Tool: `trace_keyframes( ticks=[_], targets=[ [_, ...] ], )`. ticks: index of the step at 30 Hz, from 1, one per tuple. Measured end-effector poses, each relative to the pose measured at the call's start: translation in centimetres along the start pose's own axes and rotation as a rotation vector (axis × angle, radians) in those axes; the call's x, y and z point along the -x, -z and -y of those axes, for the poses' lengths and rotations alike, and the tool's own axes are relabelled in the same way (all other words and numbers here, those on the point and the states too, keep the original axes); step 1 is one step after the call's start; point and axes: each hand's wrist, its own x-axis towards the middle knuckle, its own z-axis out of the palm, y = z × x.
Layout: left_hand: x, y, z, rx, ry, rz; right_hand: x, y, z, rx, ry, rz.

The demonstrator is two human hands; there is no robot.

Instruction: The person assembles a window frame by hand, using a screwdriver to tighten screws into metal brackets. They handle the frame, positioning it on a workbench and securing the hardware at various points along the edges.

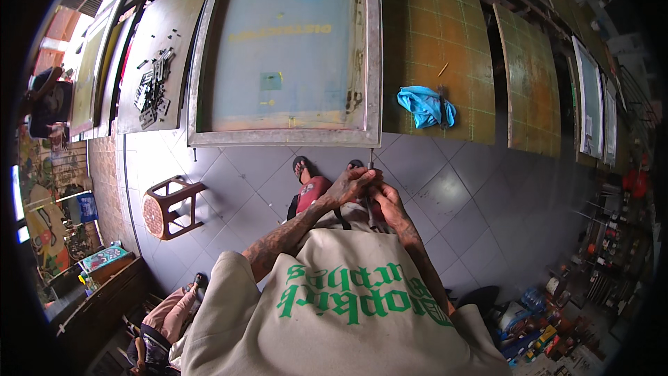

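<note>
My left hand (353,184) and my right hand (387,202) meet in front of my body, both closed around a thin metal tool (371,159) whose tip sticks up past my fingers. The tip sits just below the near rim of a large metal-framed printing screen (278,137) with blue-green mesh, lying flat on the long table. What kind of tool it is cannot be made out. My left forearm is tattooed, and I wear a beige shirt with green print.
A blue cloth (425,106) lies on the green gridded tabletop (431,42) right of the screen. Several small dark parts (154,88) sit on a board at left. A brown stool (167,206) stands on the grey tiles. Another person (167,320) sits at lower left. Cluttered shelves (598,264) are at right.
</note>
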Motion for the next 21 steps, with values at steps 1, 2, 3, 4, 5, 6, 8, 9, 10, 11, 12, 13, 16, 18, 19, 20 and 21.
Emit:
trace_keyframes(
  ticks=[1, 2, 3, 4, 5, 6, 8, 9, 10, 11, 12, 13, 16, 18, 19, 20, 21],
  targets=[
    [0.2, -0.2, -0.5, -0.01, -0.009, -0.035, -0.2, 0.4, -0.2, 0.01, -0.013, 0.033],
    [0.2, -0.2, -0.4, 0.0, -0.012, -0.067, -0.5, 0.8, -0.4, 0.02, -0.025, 0.066],
    [0.2, -0.3, -0.3, 0.009, -0.015, -0.099, -0.7, 1.1, -0.9, -0.008, -0.04, 0.064],
    [0.1, -0.4, -0.3, 0.018, -0.018, -0.13, -0.8, 1.5, -1.3, -0.036, -0.054, 0.062],
    [0.0, -0.5, -0.3, 0.009, -0.013, -0.16, -0.9, 1.9, -1.8, -0.065, -0.068, 0.059],
    [-0.2, -0.5, -0.2, 0.003, -0.008, -0.195, -0.9, 1.6, -1.5, -0.126, -0.07, 0.091],
    [-0.1, -0.7, -0.3, -0.045, 0.008, -0.264, -0.3, 0.6, 0.1, -0.25, -0.079, 0.151],
    [0.0, -1.0, -1.1, -0.093, 0.018, -0.294, -0.3, 0.4, 0.7, -0.307, -0.103, 0.19],
    [0.1, -1.3, -1.8, -0.141, 0.027, -0.322, -0.4, 0.4, 1.4, -0.365, -0.127, 0.229],
    [0.3, -1.6, -2.4, -0.138, 0.03, -0.329, -0.7, 0.6, 1.7, -0.423, -0.15, 0.267],
    [0.4, -2.0, -3.1, -0.139, 0.031, -0.335, -0.9, 0.8, 2.0, -0.364, -0.15, 0.291],
    [0.5, -2.1, -3.4, -0.139, 0.032, -0.342, -0.8, 0.9, 1.8, -0.313, -0.142, 0.252],
    [-0.3, -1.7, -1.3, -0.195, -0.046, -0.378, -1.4, 1.5, 0.9, -0.102, -0.09, 0.158],
    [-1.1, -1.7, -0.3, -0.274, -0.139, -0.445, -2.2, 1.8, 0.8, 0.108, -0.029, 0.132],
    [-1.3, -1.7, 0.0, -0.314, -0.185, -0.481, -2.4, 1.8, 0.9, 0.295, 0.024, 0.081],
    [-1.4, -1.5, 0.2, -0.351, -0.159, -0.469, -2.6, 2.0, 1.0, 0.48, 0.077, 0.028],
    [-1.4, -1.6, -0.4, -0.387, -0.133, -0.457, -2.7, 1.7, 1.6, 0.666, 0.13, -0.027]
  ],
)
